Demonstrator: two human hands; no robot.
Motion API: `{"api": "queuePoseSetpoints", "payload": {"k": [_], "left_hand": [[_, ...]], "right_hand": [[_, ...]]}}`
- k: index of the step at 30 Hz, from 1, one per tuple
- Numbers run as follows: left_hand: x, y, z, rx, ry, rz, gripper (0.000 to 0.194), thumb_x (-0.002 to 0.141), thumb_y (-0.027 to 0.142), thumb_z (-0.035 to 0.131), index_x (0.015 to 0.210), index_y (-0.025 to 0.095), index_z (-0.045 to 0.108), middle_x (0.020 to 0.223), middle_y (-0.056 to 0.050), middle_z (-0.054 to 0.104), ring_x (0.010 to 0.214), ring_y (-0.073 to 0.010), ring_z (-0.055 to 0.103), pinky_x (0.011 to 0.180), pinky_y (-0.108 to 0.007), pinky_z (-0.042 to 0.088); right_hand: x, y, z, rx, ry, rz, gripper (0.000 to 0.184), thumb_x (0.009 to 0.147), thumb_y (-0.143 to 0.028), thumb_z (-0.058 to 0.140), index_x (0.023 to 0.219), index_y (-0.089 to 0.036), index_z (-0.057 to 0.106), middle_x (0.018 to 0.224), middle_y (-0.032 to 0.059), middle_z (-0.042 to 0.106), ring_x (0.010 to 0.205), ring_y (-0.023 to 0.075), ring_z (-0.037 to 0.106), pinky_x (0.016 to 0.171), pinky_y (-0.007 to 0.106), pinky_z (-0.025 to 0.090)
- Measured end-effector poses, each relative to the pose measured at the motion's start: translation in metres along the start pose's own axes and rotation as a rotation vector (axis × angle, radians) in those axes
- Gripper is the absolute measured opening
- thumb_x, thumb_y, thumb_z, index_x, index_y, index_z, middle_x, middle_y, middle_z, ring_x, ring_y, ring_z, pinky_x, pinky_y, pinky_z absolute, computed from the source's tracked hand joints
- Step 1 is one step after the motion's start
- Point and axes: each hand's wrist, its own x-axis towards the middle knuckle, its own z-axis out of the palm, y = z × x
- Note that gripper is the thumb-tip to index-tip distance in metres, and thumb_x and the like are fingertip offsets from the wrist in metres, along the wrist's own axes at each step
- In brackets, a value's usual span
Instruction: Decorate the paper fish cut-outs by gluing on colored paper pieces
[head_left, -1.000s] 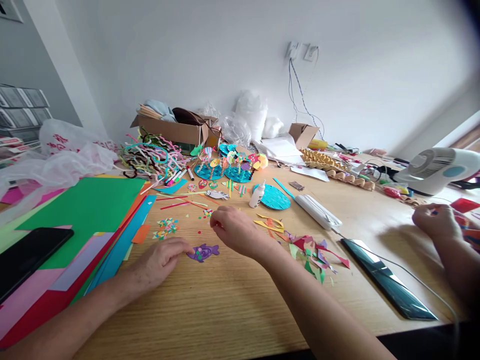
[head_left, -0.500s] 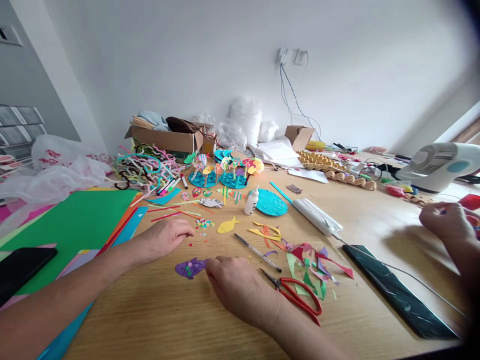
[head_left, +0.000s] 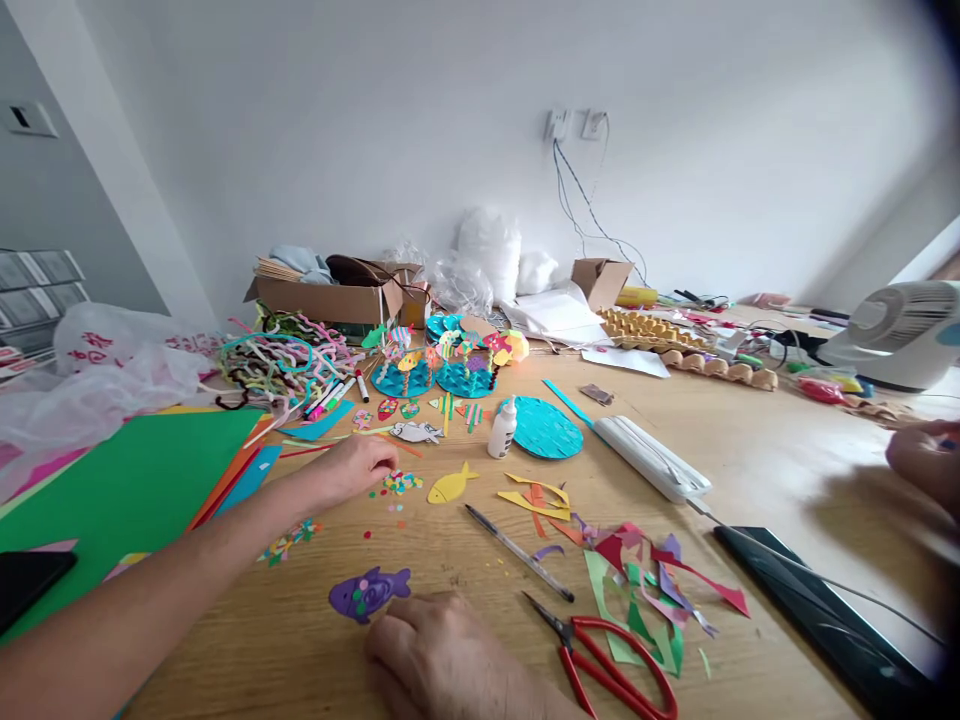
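My left hand [head_left: 361, 465] is closed in a pinch at the edge of a small pile of coloured paper dots [head_left: 405, 482]. Whatever its fingertips hold is too small to see. A purple paper fish [head_left: 370, 594] with a few pink and green dots on it lies flat nearer me. Just below its tail, my right hand [head_left: 439, 650] rests on the table with fingers curled under and hidden. A yellow paper fish [head_left: 451, 484] lies beyond, beside a pen [head_left: 517, 552]. Red-handled pliers or snips [head_left: 611, 660] lie to the right.
A glue bottle [head_left: 502, 430] stands by a blue disc [head_left: 541, 428]. Paper scraps [head_left: 637, 580] lie right of the pen. Coloured sheets [head_left: 135, 470] cover the left side. A white power strip [head_left: 651, 458] and dark tablet [head_left: 817, 620] lie right, near another person's hand [head_left: 924, 462].
The view has shifted. My left hand has moved farther out, up to the dot pile. My right hand has drawn back toward me from the purple fish's tail. The other person's hand has moved right.
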Motion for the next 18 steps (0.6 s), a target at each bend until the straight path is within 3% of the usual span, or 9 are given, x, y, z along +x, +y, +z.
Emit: {"api": "queuePoseSetpoints", "payload": {"k": [9,18], "left_hand": [[0.03,0.001,0.012,0.021,-0.087,0.07,0.015,0.074,0.008,0.051,0.072,0.017,0.063,0.075,0.0,0.065,0.071,-0.0145,0.058,0.063,-0.02,0.039],[0.03,-0.01,-0.002,0.029,-0.158,0.066,0.019,0.071,0.005,0.049,0.07,0.018,0.063,0.068,0.001,0.063,0.066,-0.0131,0.057,0.057,-0.019,0.037]], "right_hand": [[0.001,0.001,-0.006,0.007,0.006,-0.011,0.009,0.079,-0.018,0.051,0.07,-0.018,0.052,0.069,-0.0027,0.065,0.054,0.0104,0.058,0.048,0.018,0.041],[0.002,-0.001,-0.005,-0.002,-0.02,-0.004,0.009,0.076,-0.019,0.057,0.069,-0.018,0.052,0.068,-0.0037,0.063,0.053,0.0101,0.054,0.045,0.021,0.037]]}}
